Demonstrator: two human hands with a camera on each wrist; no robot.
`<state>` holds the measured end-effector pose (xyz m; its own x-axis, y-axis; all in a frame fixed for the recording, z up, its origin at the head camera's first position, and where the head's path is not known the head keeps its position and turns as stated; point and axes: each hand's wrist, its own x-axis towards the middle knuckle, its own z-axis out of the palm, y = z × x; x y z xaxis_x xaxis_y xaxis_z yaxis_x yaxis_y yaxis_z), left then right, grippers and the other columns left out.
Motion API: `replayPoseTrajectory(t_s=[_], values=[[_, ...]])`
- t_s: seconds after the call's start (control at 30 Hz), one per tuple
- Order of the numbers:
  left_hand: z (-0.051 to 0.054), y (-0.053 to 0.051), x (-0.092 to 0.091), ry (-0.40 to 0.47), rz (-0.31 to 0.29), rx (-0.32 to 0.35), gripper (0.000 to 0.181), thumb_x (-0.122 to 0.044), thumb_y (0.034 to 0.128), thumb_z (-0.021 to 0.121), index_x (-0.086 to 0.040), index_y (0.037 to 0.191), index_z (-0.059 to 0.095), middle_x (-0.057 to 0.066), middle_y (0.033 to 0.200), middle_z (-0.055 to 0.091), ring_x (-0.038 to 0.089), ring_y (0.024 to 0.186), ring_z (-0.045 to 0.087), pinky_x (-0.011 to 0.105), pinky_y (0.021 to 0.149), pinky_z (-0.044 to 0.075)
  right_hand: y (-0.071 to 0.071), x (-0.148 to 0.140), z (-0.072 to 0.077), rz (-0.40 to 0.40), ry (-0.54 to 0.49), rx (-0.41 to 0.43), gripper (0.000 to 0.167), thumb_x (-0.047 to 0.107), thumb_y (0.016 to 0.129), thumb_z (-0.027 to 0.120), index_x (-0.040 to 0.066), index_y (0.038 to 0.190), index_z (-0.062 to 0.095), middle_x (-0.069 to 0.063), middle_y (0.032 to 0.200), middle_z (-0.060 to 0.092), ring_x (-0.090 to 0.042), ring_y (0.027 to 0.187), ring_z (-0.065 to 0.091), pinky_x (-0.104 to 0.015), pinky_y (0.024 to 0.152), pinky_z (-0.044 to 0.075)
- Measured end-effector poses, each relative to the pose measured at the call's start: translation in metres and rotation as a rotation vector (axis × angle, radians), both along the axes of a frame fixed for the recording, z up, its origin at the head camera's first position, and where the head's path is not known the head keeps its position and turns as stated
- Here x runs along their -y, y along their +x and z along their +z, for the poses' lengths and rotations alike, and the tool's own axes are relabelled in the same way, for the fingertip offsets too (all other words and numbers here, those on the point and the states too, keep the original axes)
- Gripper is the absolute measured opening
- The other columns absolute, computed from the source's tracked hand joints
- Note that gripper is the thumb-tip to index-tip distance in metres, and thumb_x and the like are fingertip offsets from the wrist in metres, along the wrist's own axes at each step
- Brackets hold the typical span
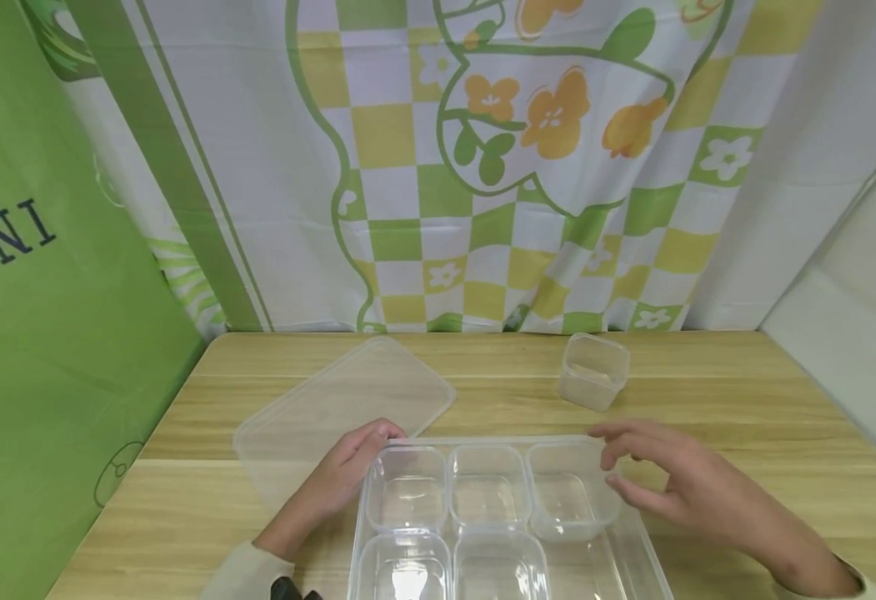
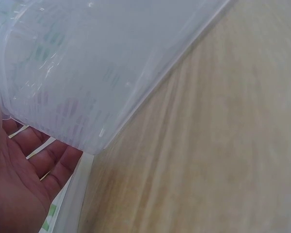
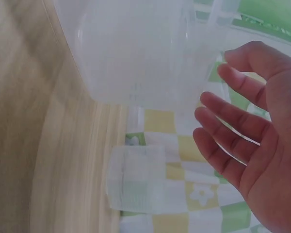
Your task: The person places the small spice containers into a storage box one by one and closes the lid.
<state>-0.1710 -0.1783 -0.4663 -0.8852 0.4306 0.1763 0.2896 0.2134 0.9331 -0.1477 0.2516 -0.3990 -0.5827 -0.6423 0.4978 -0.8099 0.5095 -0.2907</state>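
Note:
A large clear plastic box (image 1: 636,546) lies on the table in the head view, cut off by the lower edge. Inside it stand several small clear square containers (image 1: 490,487). My left hand (image 1: 347,467) grips the box's far left corner; in the left wrist view its fingers (image 2: 53,160) lie along the wall. Beside the top right small container (image 1: 568,492), my right hand (image 1: 678,475) has its fingers loosely bent and spread. The right wrist view shows nothing held in the right palm; whether a fingertip touches the rim I cannot tell.
A flat clear lid (image 1: 355,383) lies on the wooden table (image 1: 708,383), left of and behind the box. One more small clear container (image 1: 593,375) stands apart at the back right. A patterned curtain (image 1: 385,133) hangs along the table's far edge.

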Motion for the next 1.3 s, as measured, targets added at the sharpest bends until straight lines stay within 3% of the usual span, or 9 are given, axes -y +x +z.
replayPoseTrajectory(t_s=[0.13, 0.3, 0.6, 0.97, 1.3], values=[[0.0, 0.0, 0.0, -0.003, 0.005, 0.004, 0.043, -0.024, 0.1156, 0.028, -0.003, 0.112, 0.066, 0.013, 0.105, 0.07, 0.031, 0.098, 0.067, 0.039, 0.087, 0.056, -0.008, -0.003, 0.003, -0.006, -0.025, 0.03, 0.048, -0.006, 0.077, 0.084, 0.029, 0.104, 0.065, 0.001, 0.13, 0.067, -0.018, 0.118, 0.064, -0.014, 0.093, 0.047], [0.001, 0.0, 0.0, -0.012, 0.01, 0.007, 0.043, -0.025, 0.1156, 0.028, -0.004, 0.112, 0.066, 0.011, 0.105, 0.07, 0.03, 0.098, 0.067, 0.04, 0.087, 0.056, -0.019, -0.006, 0.003, -0.031, -0.05, 0.033, 0.049, -0.009, 0.077, 0.083, 0.027, 0.105, 0.065, -0.002, 0.129, 0.067, -0.015, 0.118, 0.063, -0.019, 0.081, 0.052], [0.002, 0.001, -0.001, -0.019, 0.007, 0.016, 0.043, -0.025, 0.1155, 0.028, -0.003, 0.113, 0.065, 0.013, 0.102, 0.07, 0.032, 0.095, 0.067, 0.041, 0.082, 0.058, -0.042, -0.016, 0.0, -0.121, -0.093, 0.023, 0.047, -0.01, 0.078, 0.082, 0.024, 0.107, 0.066, -0.009, 0.132, 0.065, -0.015, 0.116, 0.06, -0.021, 0.076, 0.051], [0.003, 0.0, 0.001, -0.038, 0.011, 0.013, 0.042, -0.026, 0.1154, 0.029, -0.004, 0.114, 0.066, 0.013, 0.103, 0.069, 0.032, 0.097, 0.066, 0.041, 0.084, 0.057, -0.074, -0.036, -0.008, -0.247, -0.125, 0.048, 0.044, -0.006, 0.081, 0.083, 0.005, 0.119, 0.063, -0.022, 0.146, 0.049, -0.038, 0.124, 0.051, -0.023, 0.076, 0.051], [0.004, 0.001, 0.001, -0.038, 0.005, 0.016, 0.042, -0.025, 0.1154, 0.029, -0.004, 0.114, 0.065, 0.014, 0.104, 0.069, 0.032, 0.096, 0.066, 0.041, 0.083, 0.058, -0.091, -0.043, -0.017, -0.287, -0.118, 0.177, 0.027, 0.008, 0.088, 0.083, 0.014, 0.107, 0.066, -0.023, 0.148, 0.047, -0.042, 0.127, 0.048, -0.033, 0.076, 0.053]])
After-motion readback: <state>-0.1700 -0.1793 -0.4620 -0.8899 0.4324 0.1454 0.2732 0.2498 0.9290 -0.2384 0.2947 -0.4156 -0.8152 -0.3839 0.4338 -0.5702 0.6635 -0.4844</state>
